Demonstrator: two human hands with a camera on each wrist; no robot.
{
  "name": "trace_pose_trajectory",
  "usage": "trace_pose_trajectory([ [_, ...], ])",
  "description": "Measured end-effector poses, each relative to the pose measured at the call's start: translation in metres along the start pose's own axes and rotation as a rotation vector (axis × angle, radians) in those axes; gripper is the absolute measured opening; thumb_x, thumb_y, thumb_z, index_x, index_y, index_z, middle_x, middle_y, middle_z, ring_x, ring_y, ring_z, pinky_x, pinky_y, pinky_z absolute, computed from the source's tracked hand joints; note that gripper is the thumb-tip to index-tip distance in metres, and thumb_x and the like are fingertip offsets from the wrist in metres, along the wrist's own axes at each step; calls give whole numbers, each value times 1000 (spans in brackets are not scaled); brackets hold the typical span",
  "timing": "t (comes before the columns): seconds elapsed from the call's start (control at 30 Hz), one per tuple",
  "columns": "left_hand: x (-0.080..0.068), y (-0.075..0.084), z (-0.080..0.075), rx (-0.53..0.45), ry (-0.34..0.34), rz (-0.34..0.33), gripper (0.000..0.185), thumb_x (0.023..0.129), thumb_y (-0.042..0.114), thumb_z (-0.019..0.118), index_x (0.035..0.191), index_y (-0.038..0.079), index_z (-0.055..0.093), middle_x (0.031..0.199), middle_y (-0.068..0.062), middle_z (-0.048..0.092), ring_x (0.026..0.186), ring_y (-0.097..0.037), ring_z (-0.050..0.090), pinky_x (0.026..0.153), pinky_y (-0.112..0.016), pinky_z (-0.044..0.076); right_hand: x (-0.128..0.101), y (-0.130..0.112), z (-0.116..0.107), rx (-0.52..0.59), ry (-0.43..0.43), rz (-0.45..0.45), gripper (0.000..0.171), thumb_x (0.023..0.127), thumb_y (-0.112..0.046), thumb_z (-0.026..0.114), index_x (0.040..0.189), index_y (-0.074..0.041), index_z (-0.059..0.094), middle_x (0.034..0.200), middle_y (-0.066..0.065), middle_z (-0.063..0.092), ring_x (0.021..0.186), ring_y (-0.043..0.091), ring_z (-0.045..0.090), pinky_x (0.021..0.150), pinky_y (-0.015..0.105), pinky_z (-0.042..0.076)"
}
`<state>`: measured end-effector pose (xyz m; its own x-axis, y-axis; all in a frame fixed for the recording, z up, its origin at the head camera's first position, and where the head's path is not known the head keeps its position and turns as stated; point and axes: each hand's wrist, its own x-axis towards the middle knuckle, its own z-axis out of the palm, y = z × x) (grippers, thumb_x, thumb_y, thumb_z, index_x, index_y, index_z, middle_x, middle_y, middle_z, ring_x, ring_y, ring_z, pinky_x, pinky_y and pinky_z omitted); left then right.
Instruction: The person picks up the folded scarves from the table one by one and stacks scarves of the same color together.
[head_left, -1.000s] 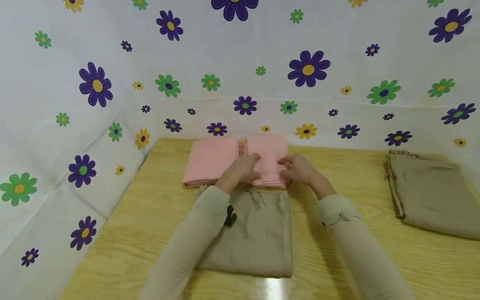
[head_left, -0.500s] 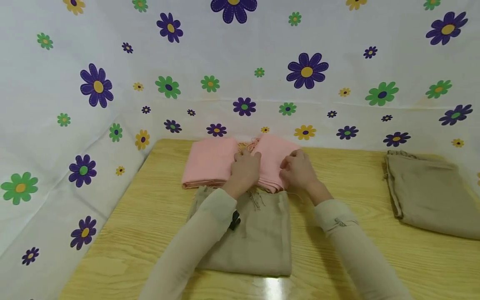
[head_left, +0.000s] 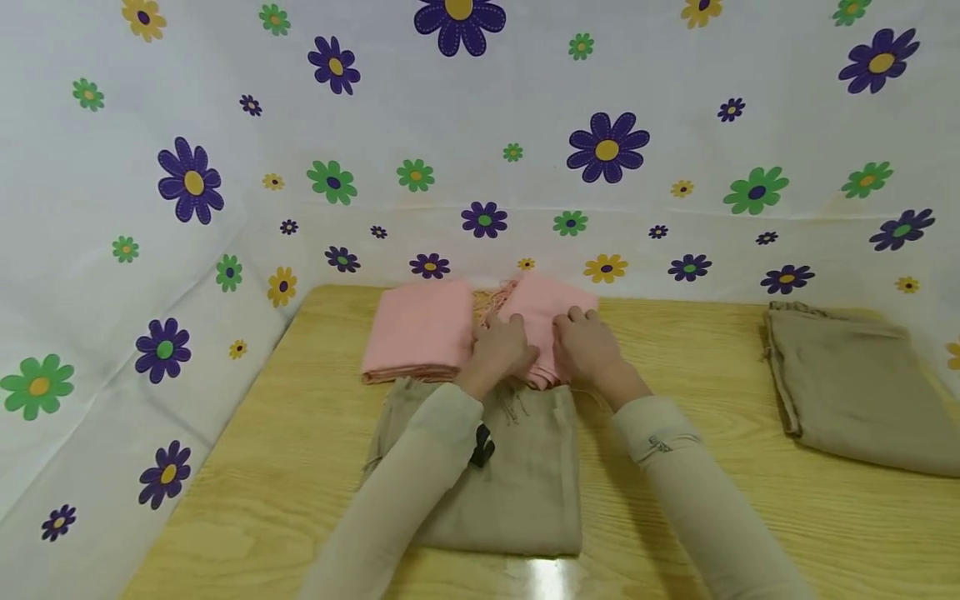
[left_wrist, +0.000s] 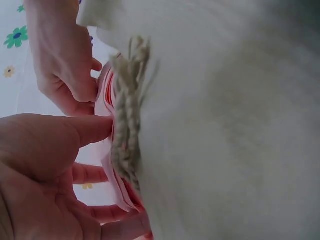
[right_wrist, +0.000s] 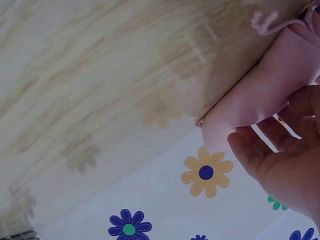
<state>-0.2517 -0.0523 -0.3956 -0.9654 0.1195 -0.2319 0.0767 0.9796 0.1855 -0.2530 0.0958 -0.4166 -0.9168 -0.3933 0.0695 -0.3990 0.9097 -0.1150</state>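
On the far left, a white cloth with purple, green and yellow flowers (head_left: 187, 179) hangs like a wall round the back and side, so only the work shows. In front of it lies the pale wooden worktop (head_left: 285, 433).

At the back of the worktop lies a soft pink folded cloth with a fringe (head_left: 416, 329). Its left half lies flat and neat. Its right half is tipped up off the worktop, because both hands are lifting it.

The left hand (head_left: 501, 348) has its grip on the inner edge of that raised half. In the left wrist view the thumb (left_wrist: 75, 135) lies on one side of the pink layers and the fingers curl under the other side, so the cloth is pinched and cannot slip.

Just below the pink cloth lies a folded tan cloth with short tassels (head_left: 517, 483). Its top edge touches the pink one, and the person's sleeves cross over it to reach the back.

The right hand (head_left: 585, 346) has its grip on the outer edge of the same raised half. In the right wrist view its fingers (right_wrist: 260, 150) curl under the rolled pink edge, and the thumb side sits on top. With one hand on each side, the half stays even as it is held up.

Far to the right, well apart from the hands, lies a second folded tan cloth (head_left: 855, 387), flat on the worktop.
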Motion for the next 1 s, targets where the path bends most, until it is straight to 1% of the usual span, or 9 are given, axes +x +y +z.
trace_pose_trajectory([
  [0.1,7,-5,-2,-22,-2,58,52,100,35,55,144,7,47,139,-23,50,132,-39,38,101,-56,36,-1,-3,-1,-26,1,46,28,102,-18,42,116,1,58,108,17,53,103,38,48,85,49,49],
  [0.23,14,-15,-5,-40,22,138,52,98,25,55,147,14,48,144,-13,53,136,-34,37,104,-55,35,-2,-5,-2,-62,13,57,28,103,-20,43,113,0,60,106,16,54,102,37,50,84,49,49],
  [0.33,13,-19,-7,-91,37,158,53,97,19,54,149,16,47,147,-14,48,136,-36,37,107,-54,34,-3,-4,-3,-63,37,59,27,102,-20,46,109,0,62,105,18,54,103,38,50,86,51,47],
  [0.43,7,-18,-6,-157,23,148,51,99,16,50,150,14,45,147,-18,47,137,-41,33,108,-55,32,-4,0,-2,-15,64,87,27,100,-22,47,104,-1,64,113,23,52,114,42,45,95,56,41],
  [0.53,-2,-15,-7,-246,-8,115,52,100,19,45,151,12,42,149,-19,46,137,-46,30,108,-58,31,-5,8,0,86,79,147,26,99,-23,47,106,-4,63,129,29,43,130,48,32,105,62,30],
  [0.63,-8,-14,-8,-311,-37,93,56,100,27,46,154,10,37,150,-15,46,139,-42,34,110,-53,33,-4,16,5,165,47,205,28,98,-25,43,112,-5,57,143,34,30,139,52,18,110,66,22],
  [0.73,-11,-12,-7,-319,-94,88,69,100,38,51,157,7,27,153,-21,40,137,-39,41,110,-48,36,-5,20,7,209,-17,254,32,98,-27,38,117,-5,50,145,32,26,140,52,16,109,67,22],
  [0.83,-10,-8,-2,-265,-133,87,82,97,48,55,158,8,19,154,-30,31,133,-42,45,106,-50,40,-5,22,6,223,-74,278,33,99,-30,36,118,-6,46,139,31,31,135,51,22,105,67,28],
  [1.0,-3,-10,3,-234,-110,70,78,98,42,58,159,14,18,156,-32,21,137,-49,36,108,-56,36,-3,19,-2,228,-143,284,31,98,-28,38,118,-6,46,131,34,35,128,52,27,98,64,36],
])
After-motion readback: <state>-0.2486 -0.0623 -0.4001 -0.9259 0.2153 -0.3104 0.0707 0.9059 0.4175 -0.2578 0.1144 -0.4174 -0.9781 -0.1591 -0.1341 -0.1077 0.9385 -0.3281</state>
